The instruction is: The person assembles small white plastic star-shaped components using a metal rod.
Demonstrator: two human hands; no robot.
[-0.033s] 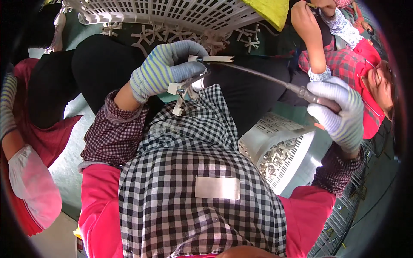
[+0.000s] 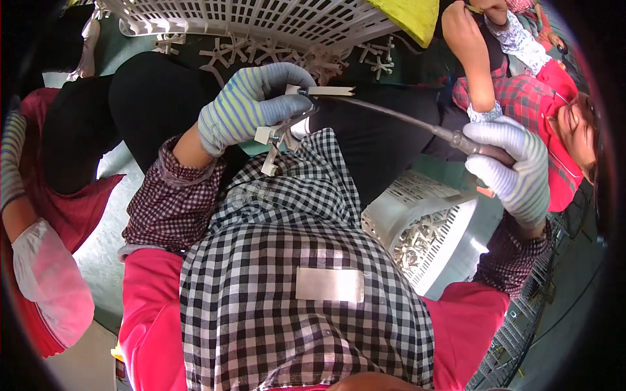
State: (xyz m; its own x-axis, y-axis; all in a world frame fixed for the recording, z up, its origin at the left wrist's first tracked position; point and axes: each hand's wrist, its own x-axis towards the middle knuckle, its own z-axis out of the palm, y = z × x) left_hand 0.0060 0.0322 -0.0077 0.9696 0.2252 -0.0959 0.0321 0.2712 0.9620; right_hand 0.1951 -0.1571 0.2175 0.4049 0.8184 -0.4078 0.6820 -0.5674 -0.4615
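Note:
In a striped glove, my left hand point(image 2: 254, 104) pinches a white branched plastic piece point(image 2: 270, 140) between thumb and fingers, above my lap. One pale arm of the piece sticks out to the right past the fingertips. My right hand point(image 2: 518, 163), gloved too, is closed around the grey handle of a long, thin metal-shafted tool point(image 2: 398, 116). Its shaft reaches leftward to the piece, with the tip close beside my left fingertips. Whether the tip touches the piece is hard to tell. My left fingers hide part of the piece.
Ahead stands a white slotted plastic basket point(image 2: 254, 26) with yellow material point(image 2: 414, 16) over its edge. Many white branched pieces point(image 2: 235, 49) lie below it. A tipped white basket point(image 2: 450, 228) holds more at my right. Co-workers sit close on both sides, one person's arm point(image 2: 479, 72) near my right hand.
My right hand and the tool handle have shifted very slightly to the left. My left hand and the plastic piece look the same.

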